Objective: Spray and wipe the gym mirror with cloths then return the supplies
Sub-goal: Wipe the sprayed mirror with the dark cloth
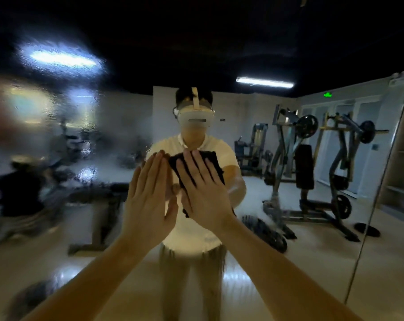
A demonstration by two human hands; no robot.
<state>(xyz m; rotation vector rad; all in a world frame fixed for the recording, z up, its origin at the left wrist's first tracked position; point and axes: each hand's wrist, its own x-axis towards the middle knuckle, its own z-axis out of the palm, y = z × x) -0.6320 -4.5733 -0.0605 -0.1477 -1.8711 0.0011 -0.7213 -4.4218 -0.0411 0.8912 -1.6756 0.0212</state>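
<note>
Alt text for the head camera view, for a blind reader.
A person's right hand presses a black cloth flat against a gym mirror, left hand open beside it. The mirror's left side looks smeared; weight machines reflect at right.

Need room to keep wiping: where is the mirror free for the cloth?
Free: glass from the cloth rightward to the mirror seam, and the streaked glass left of the left hand. Crowded: centre, where the right hand presses beside it.

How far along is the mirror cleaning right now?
Done: the right side of the mirror reflects sharply. In hand: the right hand presses a dark cloth flat on the glass, left hand flat beside it. Left: the left side is blurred with wet film; supplies not yet returned.
</note>
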